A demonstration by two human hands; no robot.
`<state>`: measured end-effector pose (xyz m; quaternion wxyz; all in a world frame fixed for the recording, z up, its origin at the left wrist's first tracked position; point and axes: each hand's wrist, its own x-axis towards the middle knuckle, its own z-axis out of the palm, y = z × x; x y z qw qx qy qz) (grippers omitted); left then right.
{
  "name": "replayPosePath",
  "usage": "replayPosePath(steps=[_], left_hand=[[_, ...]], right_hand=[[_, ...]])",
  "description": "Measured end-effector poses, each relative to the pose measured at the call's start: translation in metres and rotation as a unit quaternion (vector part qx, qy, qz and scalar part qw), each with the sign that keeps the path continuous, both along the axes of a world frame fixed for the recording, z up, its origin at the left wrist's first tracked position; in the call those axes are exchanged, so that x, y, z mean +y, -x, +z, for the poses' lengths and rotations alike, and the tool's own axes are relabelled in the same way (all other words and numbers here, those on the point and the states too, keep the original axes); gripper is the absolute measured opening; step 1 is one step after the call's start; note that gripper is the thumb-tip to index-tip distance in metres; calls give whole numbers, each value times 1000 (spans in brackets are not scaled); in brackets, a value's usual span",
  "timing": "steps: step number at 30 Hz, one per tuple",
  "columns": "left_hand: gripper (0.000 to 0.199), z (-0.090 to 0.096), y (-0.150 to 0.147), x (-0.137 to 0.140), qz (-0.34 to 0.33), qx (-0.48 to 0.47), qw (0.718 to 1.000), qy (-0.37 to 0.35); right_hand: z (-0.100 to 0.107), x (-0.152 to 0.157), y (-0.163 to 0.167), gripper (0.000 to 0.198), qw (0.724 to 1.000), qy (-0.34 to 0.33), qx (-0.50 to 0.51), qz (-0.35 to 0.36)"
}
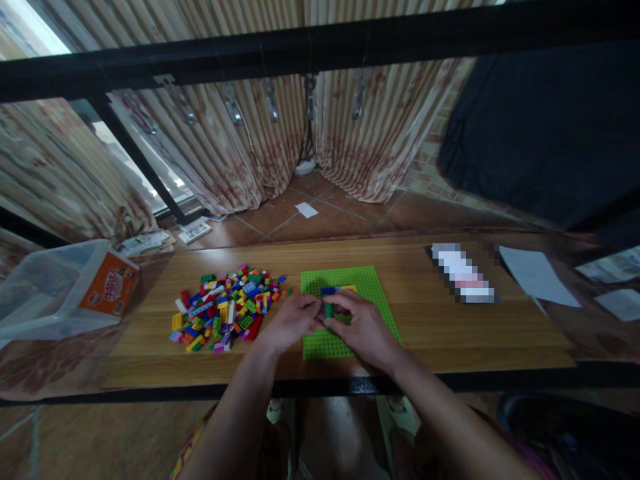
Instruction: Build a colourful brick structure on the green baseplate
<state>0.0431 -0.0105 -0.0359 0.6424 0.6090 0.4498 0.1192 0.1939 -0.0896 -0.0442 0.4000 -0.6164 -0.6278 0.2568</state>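
Note:
A bright green studded baseplate (370, 280) lies on the wooden board. Over its middle, my right hand (367, 328) pinches a small dark green toy brick (328, 311) between thumb and fingers. My left hand (294, 321) is closed at the plate's left side, its fingertips close to the green brick. Whatever those fingertips hold, if anything, is too small to make out. Just beyond my fingers, a blue brick (329, 291) and a yellow brick (351, 289) sit in a row on the baseplate, partly covered by my right hand.
Left of the baseplate spreads a pile of mixed coloured bricks (225, 310). A clear plastic bin (45, 293) with an orange label stands at the far left. On the right lie a blurred-out flat object (463, 273) and a sheet of paper (540, 275). A dark metal bar (320, 43) crosses above.

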Motion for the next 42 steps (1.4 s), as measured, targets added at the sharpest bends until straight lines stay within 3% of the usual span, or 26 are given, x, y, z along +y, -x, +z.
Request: replayPosePath(steps=[6, 11, 16, 22, 29, 42], left_hand=[[24, -20, 12, 12, -38, 94, 980, -169], [21, -17, 8, 9, -79, 134, 959, -238], [19, -3, 1, 3, -80, 142, 958, -235], [17, 3, -2, -1, -68, 143, 957, -243], [22, 12, -5, -6, -88, 190, 940, -269], [20, -1, -14, -8, -74, 239, 921, -298]], right_hand=[[-11, -1, -7, 37, 995, -6, -97, 30], [-15, 0, -1, 44, 993, 15, -111, 45], [-17, 2, 1, 53, 995, 25, -98, 18], [-15, -1, -1, 50, 997, 27, -76, 4], [-18, -1, -2, 47, 991, 39, -131, -12], [-15, 0, 1, 45, 992, 68, -103, -23]])
